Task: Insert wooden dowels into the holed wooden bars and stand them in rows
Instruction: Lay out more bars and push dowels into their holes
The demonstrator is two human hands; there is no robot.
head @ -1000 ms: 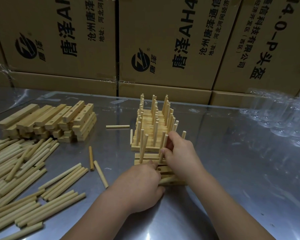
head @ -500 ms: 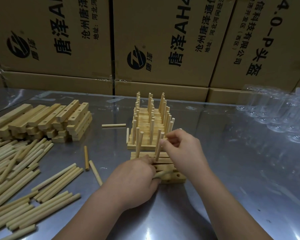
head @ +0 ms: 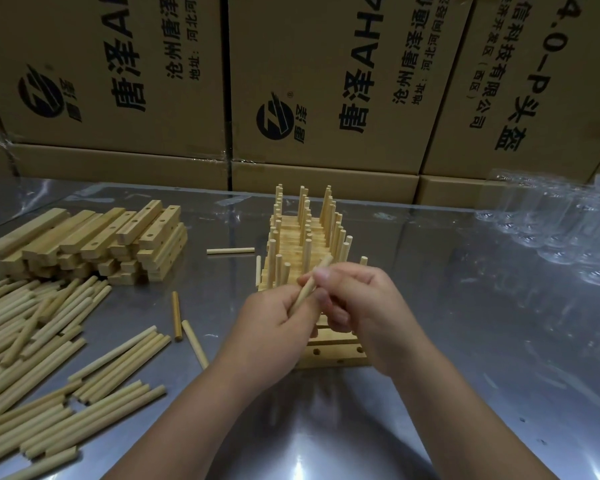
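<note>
Gripping the lower end of a pale, smooth round dowel (head: pixel 308 288) in curled fingers, the left hand (head: pixel 271 327) holds it tilted while the right hand (head: pixel 357 299) pinches its upper part. Both are just above the nearest bar (head: pixel 333 355), which lies flat on the counter (head: pixel 465 341) with small round holes showing. Behind it, finished bars (head: pixel 302 233) sit in tight rows, their dowels upright. Loose dowels (head: pixel 32 334) and a stack of bars (head: pixel 84 240) lie at left.
</note>
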